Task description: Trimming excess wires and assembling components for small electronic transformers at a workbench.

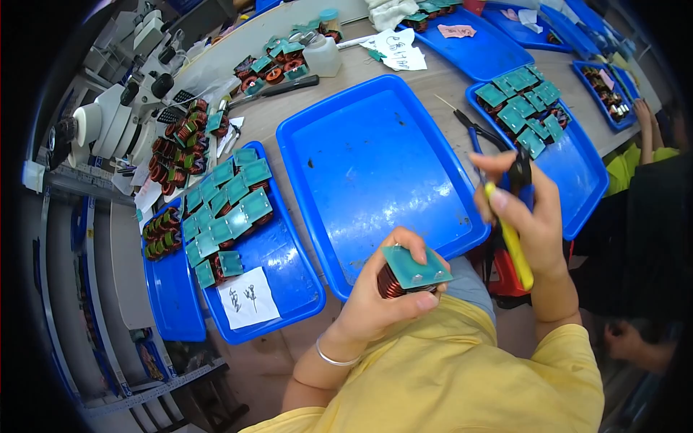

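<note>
My left hand [361, 307] is closed around a copper-wound coil with a green circuit board [415, 268] on top. The board faces up, tilted slightly, and small solder points show near its front edge. To the right, my right hand [545, 216] grips a pair of pliers with a yellow handle [514, 249], held upright and apart from the coil. Their jaws are hard to make out against the fingers. Beyond both hands lies a large blue tray [361, 166] with a few dark specks on its bottom.
Left, a blue tray [289, 289] holds rows of board-topped coils and a handwritten paper [247, 298]. Another blue tray [585, 191] with similar coils is at right, near dark-handled pliers [482, 132]. Loose coils [173, 155] and microscopes stand far left. A co-worker's arm [644, 123] shows right.
</note>
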